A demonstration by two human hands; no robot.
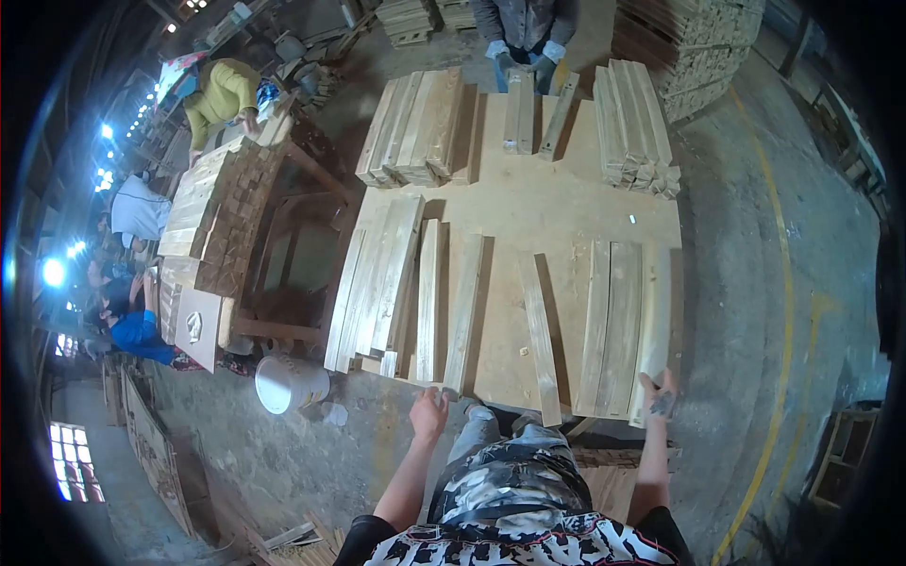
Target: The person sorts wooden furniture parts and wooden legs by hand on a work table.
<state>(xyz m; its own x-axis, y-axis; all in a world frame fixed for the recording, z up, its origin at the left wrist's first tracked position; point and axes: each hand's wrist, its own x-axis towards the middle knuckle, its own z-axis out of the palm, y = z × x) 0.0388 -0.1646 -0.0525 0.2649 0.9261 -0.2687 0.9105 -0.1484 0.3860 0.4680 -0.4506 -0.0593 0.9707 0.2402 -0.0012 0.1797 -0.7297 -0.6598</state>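
My left hand (430, 412) is at the table's front edge with its fingers curled, close by the near end of a wooden slat (464, 311). Whether it grips that slat is hidden. At the right front corner my right hand (660, 394) is on the near end of a pale wooden slat (653, 321), thumb over its top and fingers along its outer side. Two more slats (609, 330) lie side by side just left of that one. Between my hands, a single slat (539, 330) lies at a slant, its end jutting past the edge.
More slats (387, 274) lie at the table's left. Stacks of slats (415, 127) (634, 127) stand at its far corners. Opposite, a gloved person (525, 38) holds slats. People work at another table (200, 325) on the left, near a white bucket (291, 385).
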